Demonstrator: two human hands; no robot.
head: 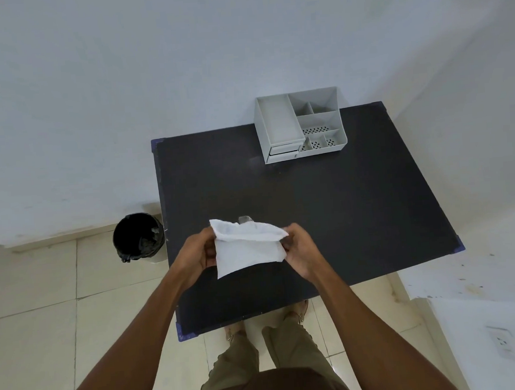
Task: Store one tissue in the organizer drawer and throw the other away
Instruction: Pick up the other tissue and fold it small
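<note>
A white tissue (248, 250) hangs folded above the near part of the black table (327, 208). My left hand (201, 253) pinches its left edge and my right hand (299, 249) pinches its right edge. Just behind the tissue a small grey scrap (245, 219) peeks out; I cannot tell what it is. A grey organizer (298, 125) stands at the far edge of the table, with two small shut drawers (283, 152) at its front left. Left of the table, on the floor, stands a bin (138, 236) lined with a black bag.
White walls close in behind the table and on the right. A white ledge (469, 271) runs along the right side. Pale floor tiles (44, 301) lie around the bin. My legs and feet stand at the table's near edge.
</note>
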